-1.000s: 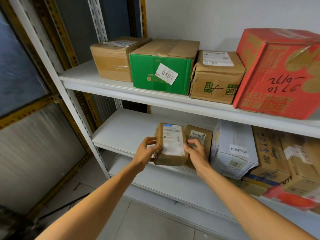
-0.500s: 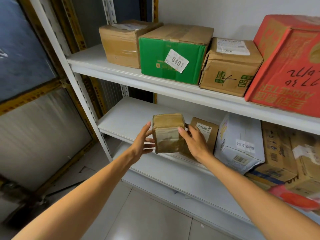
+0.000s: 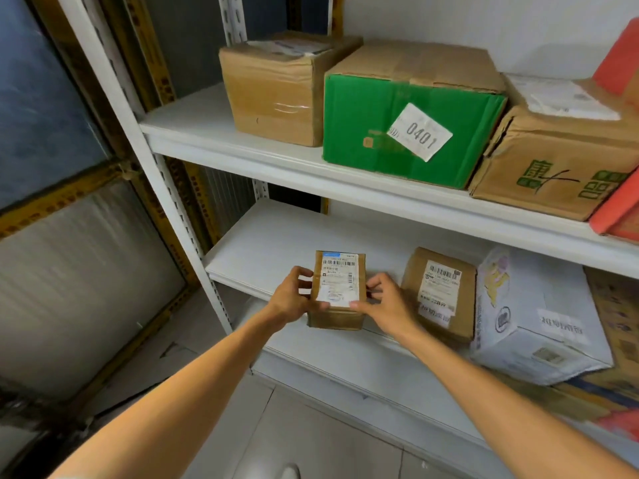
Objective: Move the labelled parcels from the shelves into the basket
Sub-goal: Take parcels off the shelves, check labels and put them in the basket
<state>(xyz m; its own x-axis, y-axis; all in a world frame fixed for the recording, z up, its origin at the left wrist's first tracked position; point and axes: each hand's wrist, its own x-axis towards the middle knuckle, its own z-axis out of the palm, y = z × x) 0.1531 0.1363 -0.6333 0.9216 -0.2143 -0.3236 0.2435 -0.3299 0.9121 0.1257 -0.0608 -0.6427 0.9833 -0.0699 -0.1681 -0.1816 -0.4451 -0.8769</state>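
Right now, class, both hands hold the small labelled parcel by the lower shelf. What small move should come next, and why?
Probably draw the parcel back, clear of the shelf. The left hand and right hand grip its sides, label up, and nothing blocks its way back.

Head-worn, wide-angle, single view. Looks forward and down from close by at the white shelves (image 3: 207,126), near their left end, floor (image 3: 311,437) at the near edge.
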